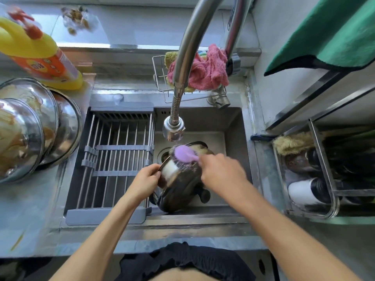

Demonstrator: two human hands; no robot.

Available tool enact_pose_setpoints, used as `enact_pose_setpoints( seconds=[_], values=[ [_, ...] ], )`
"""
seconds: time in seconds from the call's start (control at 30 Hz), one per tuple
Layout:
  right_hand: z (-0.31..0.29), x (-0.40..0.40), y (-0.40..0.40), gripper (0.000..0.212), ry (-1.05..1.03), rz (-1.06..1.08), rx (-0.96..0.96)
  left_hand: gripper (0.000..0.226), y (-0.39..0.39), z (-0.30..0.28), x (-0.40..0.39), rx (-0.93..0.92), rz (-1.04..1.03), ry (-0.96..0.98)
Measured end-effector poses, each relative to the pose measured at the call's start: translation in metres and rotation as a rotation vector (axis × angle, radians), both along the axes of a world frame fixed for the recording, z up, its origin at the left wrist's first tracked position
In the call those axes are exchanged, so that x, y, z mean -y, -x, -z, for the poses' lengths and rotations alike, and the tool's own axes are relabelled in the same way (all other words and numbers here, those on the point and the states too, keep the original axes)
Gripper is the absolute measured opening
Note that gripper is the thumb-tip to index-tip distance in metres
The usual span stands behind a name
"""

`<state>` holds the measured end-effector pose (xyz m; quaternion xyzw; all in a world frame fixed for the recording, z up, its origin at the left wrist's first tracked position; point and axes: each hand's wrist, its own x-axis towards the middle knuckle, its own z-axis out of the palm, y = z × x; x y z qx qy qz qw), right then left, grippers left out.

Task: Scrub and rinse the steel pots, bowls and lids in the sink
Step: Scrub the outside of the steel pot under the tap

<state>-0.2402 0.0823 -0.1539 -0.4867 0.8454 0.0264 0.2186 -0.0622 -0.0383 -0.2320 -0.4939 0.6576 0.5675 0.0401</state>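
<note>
- Far left on the counter: a yellow detergent bottle [38, 51] and, nearer, a stack of steel bowls [36, 126] turned upside down. They look greasy, so my guess is they're waiting their turn.
- Left half of the sink [233, 122] is covered by a grey drying rack [117, 159], nothing on it.
- Left hand [145, 179] pinches the pot [178, 187] at its left rim, fingers curled round the edge, steadying it.
- The pot sits in the right half of the sink, tipped on its side, mouth pointing far-left, a dark handle knob sticking out near-right.
- The faucet head [174, 128] hangs just above it with water running down.
- Right hand [221, 173] is clenched round the handle of a purple scrub brush [185, 153]; the brush head lies far-left of that fist, on the pot's upper side under the stream. Blurry, so probably mid-scrub.
- Next I'd expect the left hand to roll the pot so the brush reaches the unscrubbed side.
- Far right: a steel rack [332, 207] holding dark items and a white cup.
</note>
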Motion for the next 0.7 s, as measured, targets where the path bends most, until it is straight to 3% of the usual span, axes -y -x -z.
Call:
enact_pose_setpoints(
  seconds=[0.07, 0.2, 0.33, 0.5, 0.6, 0.7],
  values=[
    [0.010, -0.003, -0.017, 0.022, 0.071, 0.002, 0.070, 0.024, 0.007, 0.002, 0.004, -0.024, -0.152, -0.060],
    [0.050, -0.014, 0.000, 0.023, 0.073, 0.325, 0.086, 0.045, 0.028, 0.007, 0.004, -0.027, -0.464, -0.157],
    [0.043, -0.033, -0.031, 0.022, 0.133, 0.120, 0.248, 0.039, 0.027, 0.006, 0.005, -0.081, -0.846, -0.239],
    [0.027, -0.015, -0.026, 0.025, 0.229, 0.279, 0.138, 0.038, 0.031, -0.003, 0.007, -0.181, -0.926, -0.328],
    [0.026, -0.008, -0.047, 0.026, 0.213, 0.193, 0.198, 0.038, 0.034, -0.004, 0.000, -0.168, -0.999, -0.311],
    [0.026, -0.011, -0.045, 0.024, 0.226, 0.303, 0.198, 0.039, 0.037, -0.009, -0.007, -0.185, -1.055, -0.317]
  ],
)
